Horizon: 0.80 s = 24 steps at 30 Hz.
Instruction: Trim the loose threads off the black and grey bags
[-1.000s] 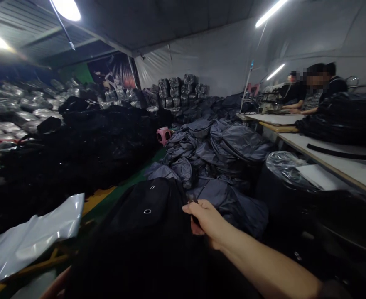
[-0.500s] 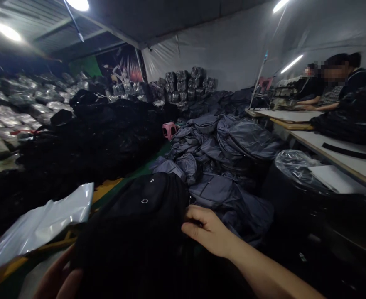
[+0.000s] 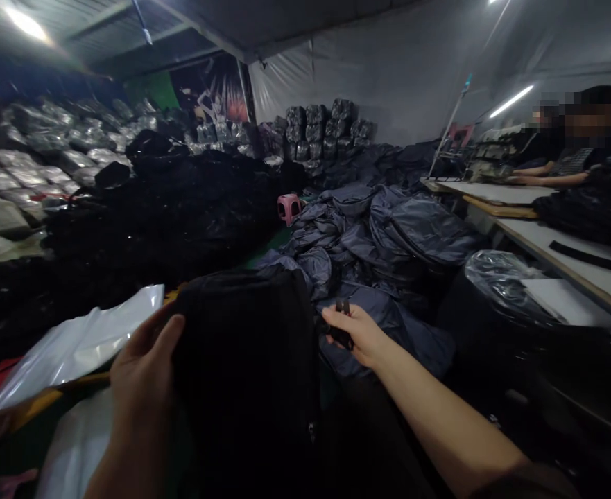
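A black fabric backpack fills the lower middle of the view, held upright in front of me. My left hand grips its left edge, with the thumb across the fabric. My right hand is at the bag's right side, pinching a small black strap buckle between its fingers. The lower part of the backpack fades into shadow, so its details are hidden.
A translucent plastic bag lies left of the backpack, above a white sheet. Grey backpacks are heaped ahead, black bags to the left. Two co-workers sit at a long white table on the right.
My left hand has risen into view and taken the backpack's edge. The backpack has turned, hiding its metal eyelets. My right hand has moved up with the buckle, and the scene has shifted right.
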Tool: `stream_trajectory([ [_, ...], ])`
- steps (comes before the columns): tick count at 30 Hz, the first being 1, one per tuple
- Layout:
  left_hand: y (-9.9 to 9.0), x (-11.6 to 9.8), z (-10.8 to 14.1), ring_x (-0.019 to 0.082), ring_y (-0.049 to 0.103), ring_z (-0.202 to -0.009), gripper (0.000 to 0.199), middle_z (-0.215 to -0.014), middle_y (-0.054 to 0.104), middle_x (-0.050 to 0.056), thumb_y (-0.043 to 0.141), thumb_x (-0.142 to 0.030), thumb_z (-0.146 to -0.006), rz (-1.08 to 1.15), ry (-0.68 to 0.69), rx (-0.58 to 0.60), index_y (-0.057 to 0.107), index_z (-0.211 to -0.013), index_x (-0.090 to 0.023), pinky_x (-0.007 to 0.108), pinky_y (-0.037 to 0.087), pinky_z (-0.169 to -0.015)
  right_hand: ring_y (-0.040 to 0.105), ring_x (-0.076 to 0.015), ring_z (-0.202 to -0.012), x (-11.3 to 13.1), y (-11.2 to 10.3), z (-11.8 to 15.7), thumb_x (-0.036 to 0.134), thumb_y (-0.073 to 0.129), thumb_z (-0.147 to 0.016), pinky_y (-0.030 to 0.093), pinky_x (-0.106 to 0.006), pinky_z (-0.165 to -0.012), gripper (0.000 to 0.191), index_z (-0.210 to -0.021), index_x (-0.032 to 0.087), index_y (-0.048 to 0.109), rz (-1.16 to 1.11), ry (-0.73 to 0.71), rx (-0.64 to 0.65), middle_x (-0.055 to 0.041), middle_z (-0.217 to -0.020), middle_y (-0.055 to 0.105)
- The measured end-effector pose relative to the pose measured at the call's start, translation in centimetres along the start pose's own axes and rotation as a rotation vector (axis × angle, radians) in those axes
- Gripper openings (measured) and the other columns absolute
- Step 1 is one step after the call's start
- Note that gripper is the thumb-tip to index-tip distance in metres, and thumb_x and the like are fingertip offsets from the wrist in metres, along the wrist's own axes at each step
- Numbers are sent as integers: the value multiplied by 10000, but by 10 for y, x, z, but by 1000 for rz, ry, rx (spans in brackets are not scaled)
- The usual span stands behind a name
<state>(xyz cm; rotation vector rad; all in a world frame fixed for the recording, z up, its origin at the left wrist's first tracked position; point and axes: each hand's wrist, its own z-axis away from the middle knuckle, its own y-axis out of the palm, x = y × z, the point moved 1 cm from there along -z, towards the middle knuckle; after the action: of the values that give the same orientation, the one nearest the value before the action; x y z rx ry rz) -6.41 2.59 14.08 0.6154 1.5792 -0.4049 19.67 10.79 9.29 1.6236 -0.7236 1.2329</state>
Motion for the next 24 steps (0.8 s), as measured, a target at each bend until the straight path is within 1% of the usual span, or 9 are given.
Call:
stream_trajectory([
  [2,6,-6,-7,82,615,-686,409,-906,697,-11,732,-353,-631,18,-13,-18,679,-1033,-302,221,513,-706,275,-46,-356,-8,-3,-1,490,648,-767,167,-185,-365,355,-760,142,578,15,-28,-16,75,-458,414],
  [4,10,-10,-17,80,609,-677,400,-883,691,-9,742,-373,-627,28,-14,-33,686,-1015,-296,264,513,-757,234,-46,-377,-27,-3,8,489,630,-785,174,-184,-379,350,-838,145,595,93,-46,-14,88,-466,386],
  [7,14,-10,-31,86,604,-687,411,-859,675,-1,755,-381,-619,66,37,-45,691,-1005,-258,316,506,-818,432,-80,-562,-65,9,34,384,737,-705,327,-182,-499,321,-886,161,595,287,32,125,39,-689,532],
  [9,16,-8,-39,102,610,-730,436,-843,665,6,760,-392,-616,83,87,-52,687,-1014,-233,341,494,-855,474,-102,-651,-83,22,51,324,785,-647,368,-193,-573,348,-886,169,585,338,86,218,36,-757,548],
  [11,18,-5,-46,117,610,-770,455,-833,659,11,759,-407,-615,79,129,-60,684,-1022,-218,361,479,-886,485,-110,-671,-91,31,60,306,778,-652,378,-200,-594,340,-891,171,577,334,130,259,39,-772,551],
  [14,16,0,-57,123,608,-778,480,-845,662,18,760,-432,-602,55,144,-60,684,-1026,-221,360,475,-885,469,-100,-618,-87,34,60,340,694,-749,356,-198,-557,230,-806,157,566,359,167,314,41,-703,526],
  [17,10,5,-74,121,608,-760,523,-908,665,24,742,-484,-595,-29,124,-59,669,-1051,-237,325,496,-817,423,-84,-531,-71,25,55,402,582,-843,322,-197,-510,307,-683,148,518,402,157,372,43,-580,474],
  [21,3,17,-106,124,604,-746,552,-993,659,27,679,-540,-634,-209,80,10,627,-1107,-260,294,504,-721,373,-64,-444,-42,21,53,443,519,-887,283,-181,-450,343,-706,152,511,313,88,406,49,-497,478],
  [24,9,33,-121,171,610,-764,486,-891,677,53,689,-481,-635,-336,51,99,671,-1014,-178,344,492,-757,297,-54,-357,-28,27,49,467,511,-882,193,-180,-356,353,-712,157,508,176,87,427,55,-446,467],
])
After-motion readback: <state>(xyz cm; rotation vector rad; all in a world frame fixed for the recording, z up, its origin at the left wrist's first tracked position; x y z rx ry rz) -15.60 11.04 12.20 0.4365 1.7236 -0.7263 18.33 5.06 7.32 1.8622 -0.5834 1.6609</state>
